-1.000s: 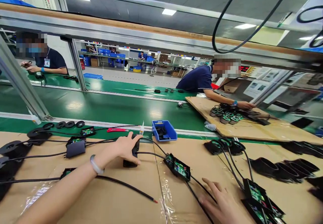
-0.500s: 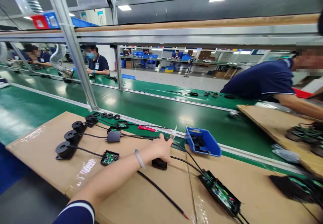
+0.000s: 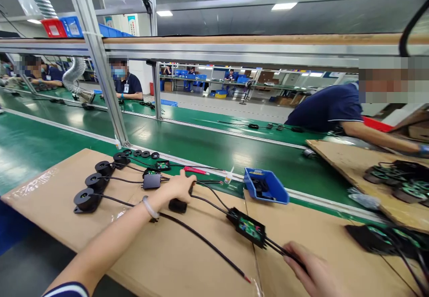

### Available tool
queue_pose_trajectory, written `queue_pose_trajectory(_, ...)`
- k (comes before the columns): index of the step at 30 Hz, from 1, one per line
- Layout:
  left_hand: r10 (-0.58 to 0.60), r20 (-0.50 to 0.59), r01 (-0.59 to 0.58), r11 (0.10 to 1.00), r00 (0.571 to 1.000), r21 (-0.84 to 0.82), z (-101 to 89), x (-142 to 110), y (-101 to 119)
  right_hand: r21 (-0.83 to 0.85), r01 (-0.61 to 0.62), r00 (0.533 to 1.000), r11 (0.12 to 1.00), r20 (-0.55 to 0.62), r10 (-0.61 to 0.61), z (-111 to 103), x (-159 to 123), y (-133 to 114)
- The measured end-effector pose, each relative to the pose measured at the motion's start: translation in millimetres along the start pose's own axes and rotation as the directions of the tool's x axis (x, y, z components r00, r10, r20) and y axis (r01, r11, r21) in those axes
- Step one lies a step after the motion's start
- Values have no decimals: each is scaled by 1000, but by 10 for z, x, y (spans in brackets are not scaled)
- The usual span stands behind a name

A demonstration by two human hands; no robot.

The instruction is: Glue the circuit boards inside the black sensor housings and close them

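Across the near cardboard sheet, an open black case with a green circuit board lies slightly right of the middle, tilted down toward the near right. The right hand pinches the paired black cables leaving the case's right end, its fingers curled around them. To the left and farther off, the left hand grasps a black part from above, covering much of it. Two more cables stretch between the area beside that hand and the case's left end.

Nearer than the left hand, a loose cable slants across the cardboard to a red tip. Farther left, four round black pieces stand in a row running away, with cables leading right. A smaller case with a dark cover sits just left of the left hand. Along the far edge lie black rings, a red-handled tool, a small white bottle and a blue bin holding black pieces. At the far right, a co-worker in dark blue leans toward a wooden board bearing black and green parts.
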State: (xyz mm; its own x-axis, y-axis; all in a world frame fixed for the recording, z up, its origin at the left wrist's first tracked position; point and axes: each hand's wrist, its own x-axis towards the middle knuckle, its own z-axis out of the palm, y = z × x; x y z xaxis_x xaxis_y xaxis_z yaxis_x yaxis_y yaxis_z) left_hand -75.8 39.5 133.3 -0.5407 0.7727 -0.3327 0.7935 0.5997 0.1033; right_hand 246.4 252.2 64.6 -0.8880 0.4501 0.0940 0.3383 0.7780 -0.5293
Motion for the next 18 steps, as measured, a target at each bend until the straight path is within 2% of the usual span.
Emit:
queue_pose_trajectory(3,-28,-35,29,999,999,43,-4,-122,-276,-44,96,995,994,6,-96,66,242,-350)
queue_pose_trajectory(5,-29,-43,31,998,999,58,2,-171,-410,-65,119,993,991,3,-119,148,371,-455)
queue_pose_trajectory(9,-41,-55,46,995,998,89,28,-164,-523,-101,99,994,990,-38,-103,290,516,-416)
queue_pose_trajectory(15,-41,-53,46,993,998,111,39,-124,-550,-172,142,989,975,-13,-147,410,452,-356)
queue_pose_trajectory(18,-11,-59,16,996,998,83,85,-113,-655,-220,106,993,970,-31,-116,488,461,-399)
